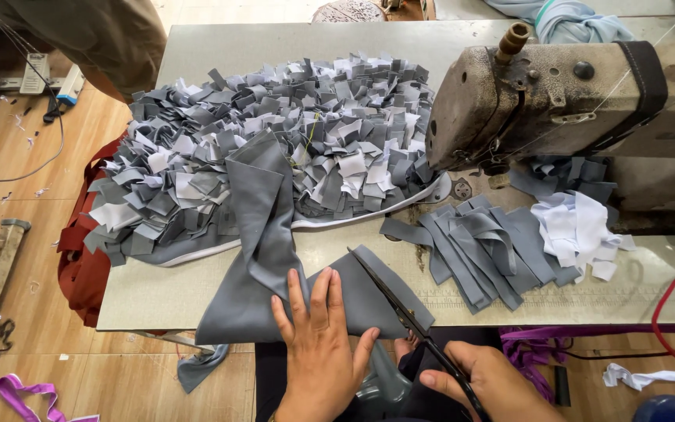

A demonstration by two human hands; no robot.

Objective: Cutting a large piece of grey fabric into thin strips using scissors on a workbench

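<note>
In the head view, the left hand (318,340) lies flat, palm down, on a piece of grey fabric (275,258) at the near edge of the worktop (197,289). Its fingers are straight and a little spread, pointing away from the person, and the thumb is splayed to the right toward the blades. It presses on the cloth and grips nothing.

The right hand (490,383) sits lower, below the worktop's edge, closed around the handles of a pair of black scissors (400,305). The fingers curl about the handle loops and the wrist angles in from the lower right. The blades run up and to the left, and their tip lies on the grey fabric just right of the left hand's fingers. Whether the blades are parted cannot be told.

The grey fabric runs from under the left hand up into a folded, twisted band that rises onto a shaggy mat of grey and white fabric tabs (275,148), which covers the far-left part of the worktop. To the right lies a loose pile of grey strips (478,246), and beside it a smaller heap of white strips (580,230). An old sewing machine (556,98) stands at the far right. A red cloth (83,266) hangs off the worktop's left side.
</note>
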